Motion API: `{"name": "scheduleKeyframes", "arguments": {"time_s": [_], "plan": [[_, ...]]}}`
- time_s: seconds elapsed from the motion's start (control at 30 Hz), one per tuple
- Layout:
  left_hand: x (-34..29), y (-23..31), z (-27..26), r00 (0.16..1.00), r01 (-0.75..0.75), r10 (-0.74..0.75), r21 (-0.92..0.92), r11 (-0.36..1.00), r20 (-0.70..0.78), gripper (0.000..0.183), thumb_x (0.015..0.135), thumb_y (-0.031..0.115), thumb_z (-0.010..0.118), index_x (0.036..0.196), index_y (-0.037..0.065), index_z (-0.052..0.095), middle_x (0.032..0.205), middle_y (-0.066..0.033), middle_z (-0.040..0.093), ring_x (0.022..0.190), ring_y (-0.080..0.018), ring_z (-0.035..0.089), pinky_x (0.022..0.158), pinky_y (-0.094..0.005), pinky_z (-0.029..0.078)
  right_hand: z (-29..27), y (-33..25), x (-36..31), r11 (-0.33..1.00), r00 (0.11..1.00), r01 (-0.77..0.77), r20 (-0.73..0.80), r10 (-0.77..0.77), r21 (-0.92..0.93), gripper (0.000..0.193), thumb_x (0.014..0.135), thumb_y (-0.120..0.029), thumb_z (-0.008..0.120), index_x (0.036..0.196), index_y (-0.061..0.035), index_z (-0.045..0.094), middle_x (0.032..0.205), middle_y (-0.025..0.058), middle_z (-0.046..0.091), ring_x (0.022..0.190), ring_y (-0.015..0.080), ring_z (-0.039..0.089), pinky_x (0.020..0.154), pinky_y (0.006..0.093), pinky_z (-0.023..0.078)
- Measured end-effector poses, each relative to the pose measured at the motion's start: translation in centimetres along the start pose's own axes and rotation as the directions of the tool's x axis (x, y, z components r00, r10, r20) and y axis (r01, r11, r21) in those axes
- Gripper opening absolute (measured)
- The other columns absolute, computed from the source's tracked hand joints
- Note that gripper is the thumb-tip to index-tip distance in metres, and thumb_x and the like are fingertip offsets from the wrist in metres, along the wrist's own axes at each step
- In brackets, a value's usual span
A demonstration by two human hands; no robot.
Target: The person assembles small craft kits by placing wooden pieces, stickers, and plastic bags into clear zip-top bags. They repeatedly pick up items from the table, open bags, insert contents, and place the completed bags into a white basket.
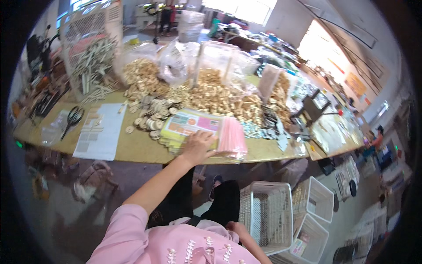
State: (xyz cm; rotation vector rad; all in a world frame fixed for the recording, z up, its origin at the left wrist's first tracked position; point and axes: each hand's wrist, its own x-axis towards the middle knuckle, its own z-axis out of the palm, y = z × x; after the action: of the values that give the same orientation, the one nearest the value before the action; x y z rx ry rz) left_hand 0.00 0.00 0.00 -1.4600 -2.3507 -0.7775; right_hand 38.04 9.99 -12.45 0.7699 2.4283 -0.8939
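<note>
One left hand (pixel 198 147) | fingers flat, open | on one card stack (pixel 187 127) | one pink bag bundle (pixel 231 137) beside | right hand (pixel 235 227): grip unclear

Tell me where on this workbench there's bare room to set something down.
Bare tabletop shows along the near edge, between the white printed sheet and the stack of colourful cards under the left hand. A smaller strip lies between the scissors and that sheet. The middle and back are crowded with wooden discs and wooden pieces.
</note>
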Motion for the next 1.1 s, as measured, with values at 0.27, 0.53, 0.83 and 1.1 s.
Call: {"name": "scheduleKeyframes", "arguments": {"time_s": [0.27,0.53,0.83,1.1], "plan": [[-0.1,-1.3,1.4,0.985,-0.062,0.059,-0.014,0.998,-0.160,0.049,0.080,0.028,0.078,0.124,0.013,0.065,0.123,-0.0086,0.061,0.120,-0.0278,0.053,0.100,-0.0440,0.043,-0.9,-1.8,4.8,0.951,0.978,0.170,0.161,-0.131,-0.257,0.035,0.084,-0.035,0.066,0.092,-0.0011,0.073,0.094,0.0250,0.070,0.090,0.0426,0.068,0.077,0.0472,0.054],[-2.1,1.3,1.4,0.921,-0.208,0.218,0.066,0.976,-0.324,0.044,0.081,0.021,0.074,0.123,0.013,0.062,0.130,-0.0062,0.057,0.126,-0.0247,0.050,0.105,-0.0404,0.041,0.5,-1.7,2.8,0.916,0.987,0.146,-0.013,-0.163,-0.375,0.027,0.087,-0.033,0.060,0.094,-0.0106,0.073,0.089,0.0201,0.072,0.087,0.0387,0.070,0.074,0.0488,0.056],[-1.8,1.2,1.5,0.937,-0.157,0.189,0.130,0.979,-0.294,0.034,0.087,0.022,0.069,0.120,0.014,0.063,0.119,-0.0038,0.062,0.114,-0.0221,0.057,0.099,-0.0360,0.047,1.0,-3.1,0.1,0.946,0.982,0.030,-0.165,-0.087,-0.322,0.022,0.084,-0.034,0.063,0.092,-0.0150,0.072,0.086,0.0171,0.072,0.083,0.0381,0.070,0.071,0.0502,0.055],[-1.4,1.2,3.5,0.918,-0.144,0.193,0.163,0.976,-0.346,0.035,0.084,0.019,0.069,0.118,0.014,0.063,0.113,-0.0035,0.064,0.106,-0.0206,0.060,0.096,-0.0358,0.048,4.5,5.4,6.4,0.934,0.958,0.058,-0.243,-0.151,-0.352,0.021,0.081,-0.028,0.061,0.093,-0.0184,0.075,0.086,0.0167,0.073,0.084,0.0398,0.070,0.071,0.0495,0.057]]}}
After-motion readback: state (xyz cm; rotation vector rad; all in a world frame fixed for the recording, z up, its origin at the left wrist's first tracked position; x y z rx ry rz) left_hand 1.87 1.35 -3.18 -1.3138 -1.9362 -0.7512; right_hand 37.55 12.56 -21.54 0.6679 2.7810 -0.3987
